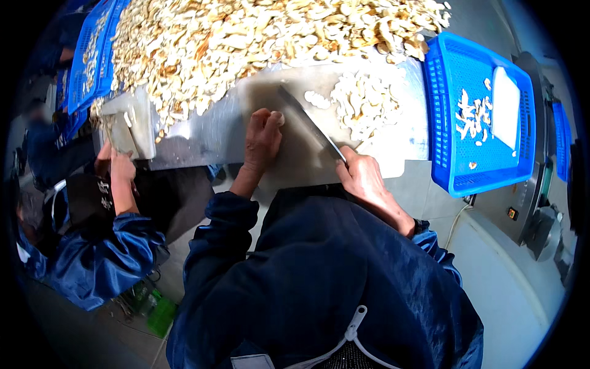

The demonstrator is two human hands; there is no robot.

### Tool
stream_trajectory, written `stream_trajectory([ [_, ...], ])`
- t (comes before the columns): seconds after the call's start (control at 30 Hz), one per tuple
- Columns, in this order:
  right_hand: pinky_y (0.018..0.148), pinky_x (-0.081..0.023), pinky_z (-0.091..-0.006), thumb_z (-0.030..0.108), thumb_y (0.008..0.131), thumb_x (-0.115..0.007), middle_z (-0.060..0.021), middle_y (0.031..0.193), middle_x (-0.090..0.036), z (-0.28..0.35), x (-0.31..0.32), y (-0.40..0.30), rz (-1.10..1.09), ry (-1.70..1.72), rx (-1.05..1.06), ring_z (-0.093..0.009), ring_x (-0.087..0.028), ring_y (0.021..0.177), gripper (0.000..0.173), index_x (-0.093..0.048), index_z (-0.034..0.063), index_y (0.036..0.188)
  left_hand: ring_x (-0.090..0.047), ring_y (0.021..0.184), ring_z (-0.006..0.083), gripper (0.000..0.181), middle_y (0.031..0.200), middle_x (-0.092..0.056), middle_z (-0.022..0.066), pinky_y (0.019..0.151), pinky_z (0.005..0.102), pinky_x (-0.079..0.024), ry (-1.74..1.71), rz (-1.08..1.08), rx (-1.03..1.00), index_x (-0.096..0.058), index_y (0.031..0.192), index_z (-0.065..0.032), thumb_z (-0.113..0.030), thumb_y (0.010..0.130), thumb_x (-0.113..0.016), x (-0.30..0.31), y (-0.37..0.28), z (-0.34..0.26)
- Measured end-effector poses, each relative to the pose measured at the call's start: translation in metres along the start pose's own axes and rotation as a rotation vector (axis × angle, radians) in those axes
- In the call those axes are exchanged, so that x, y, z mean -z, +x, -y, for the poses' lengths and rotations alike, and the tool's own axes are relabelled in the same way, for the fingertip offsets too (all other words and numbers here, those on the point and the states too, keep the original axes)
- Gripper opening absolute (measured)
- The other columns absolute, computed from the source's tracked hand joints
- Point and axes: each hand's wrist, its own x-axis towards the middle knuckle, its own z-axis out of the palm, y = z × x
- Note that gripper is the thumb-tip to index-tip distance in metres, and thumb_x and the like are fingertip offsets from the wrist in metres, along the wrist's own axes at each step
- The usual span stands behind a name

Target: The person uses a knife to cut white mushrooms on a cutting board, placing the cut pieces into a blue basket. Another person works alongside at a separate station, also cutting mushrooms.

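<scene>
My right hand (pixel 362 173) grips the handle of a knife (pixel 311 123), whose blade slants up and left over a white cutting board (pixel 295 168). To its left, above the same board, my left hand (pixel 262 138) has its fingers curled round a small pale piece (pixel 277 118), perhaps mushroom; its kind is hard to tell. Right of the blade lie a few white slices (pixel 317 99) and a pile of cut pale pieces (pixel 366 104). A large heap of what look like sliced mushrooms (pixel 258 34) spreads beyond the board on the metal table (pixel 198 138).
At the right stands a blue plastic basket (pixel 438 115) holding scattered pieces and a white slab (pixel 505 108). A co-worker (pixel 92 263) at the left cuts on another board (pixel 144 124) with a broad blade. More blue baskets (pixel 78 60) are at the upper left.
</scene>
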Motion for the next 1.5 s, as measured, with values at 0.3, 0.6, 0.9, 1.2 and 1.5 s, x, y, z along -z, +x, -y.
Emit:
stream_trajectory([
  [0.3,0.06,-0.049,-0.0505,0.015,0.085,-0.054,-0.0219,0.058,-0.057,0.01,-0.013,-0.002,0.032,-0.115,0.04,-0.043,-0.061,0.061,0.013,-0.053,0.0018,0.087,-0.062,0.075,0.0143,0.019,0.09,-0.062,0.0068,0.064,0.0254,-0.05,-0.784,-0.218,0.75,-0.057,0.102,-0.0019,-0.004,0.085,-0.065,-0.006,-0.038,-0.014],
  [0.6,0.062,-0.05,-0.0483,0.016,0.086,-0.053,-0.0211,0.059,-0.057,0.022,-0.009,-0.003,0.039,-0.198,0.068,-0.041,-0.062,0.062,0.013,-0.053,0.0026,0.087,-0.058,0.05,0.0114,0.02,0.065,-0.061,0.0067,0.046,0.0254,-0.045,-0.902,-0.196,0.865,-0.052,0.083,-0.0012,-0.007,0.079,-0.071,-0.011,-0.004,-0.016],
  [0.9,0.06,-0.049,-0.0484,0.014,0.086,-0.055,-0.0217,0.056,-0.055,0.019,0.0,-0.001,0.033,-0.204,0.077,-0.042,-0.061,0.062,0.013,-0.052,0.0022,0.083,-0.057,0.049,0.0121,0.018,0.065,-0.061,0.0091,0.046,0.0263,-0.046,-0.869,-0.184,0.839,-0.049,0.082,0.0006,-0.002,0.078,-0.066,-0.023,0.001,-0.012],
  [1.2,0.056,-0.049,-0.0469,0.01,0.085,-0.054,-0.0201,0.055,-0.055,0.025,0.0,0.005,0.115,-0.36,0.134,-0.039,-0.061,0.058,0.012,-0.049,0.0,0.086,-0.057,0.051,0.011,0.016,0.064,-0.059,0.0052,0.047,0.025,-0.043,-0.764,-0.192,0.879,-0.053,0.081,-0.001,-0.006,0.08,-0.068,-0.021,0.004,-0.02],
  [1.5,0.058,-0.049,-0.0488,0.011,0.086,-0.054,-0.0214,0.058,-0.056,0.031,-0.014,0.029,0.06,-0.249,0.149,-0.041,-0.061,0.06,0.011,-0.05,0.002,0.091,-0.058,0.051,0.0125,0.018,0.068,-0.061,0.0087,0.046,0.0261,-0.047,-0.849,-0.212,0.882,-0.05,0.082,0.0003,-0.002,0.078,-0.067,-0.022,0.006,-0.019],
])
